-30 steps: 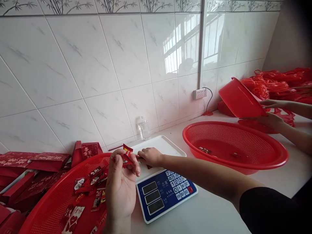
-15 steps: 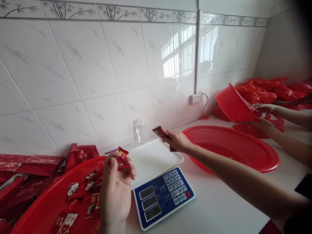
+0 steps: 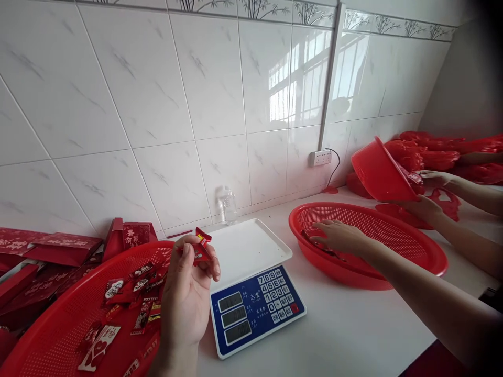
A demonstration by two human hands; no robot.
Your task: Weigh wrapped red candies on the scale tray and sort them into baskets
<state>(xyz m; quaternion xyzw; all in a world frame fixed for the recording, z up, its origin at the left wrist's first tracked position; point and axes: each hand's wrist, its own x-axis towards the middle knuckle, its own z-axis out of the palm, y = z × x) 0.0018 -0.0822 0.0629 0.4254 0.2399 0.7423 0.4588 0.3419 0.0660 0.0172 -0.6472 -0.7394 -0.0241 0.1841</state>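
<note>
My left hand is closed on small red wrapped candies, held between thumb and fingers. It is beside the left red basket, where several wrapped candies lie. My right hand reaches into the oval red basket on the right, fingers stretched out and apart. Dark red packets lie beneath its fingers on the near side of that basket. Between the two baskets sits a scale with a white pan and a blue keypad panel.
Another person's hands hold a tilted red basket at the right. Red plastic bags pile up behind. A clear bottle stands by the wall, below a power strip. Dark red boxes are at the left.
My right hand has moved right from above the scale pan into the oval basket and let go of the dark red packets. The scale display now shows digits. My left hand keeps its candies.
</note>
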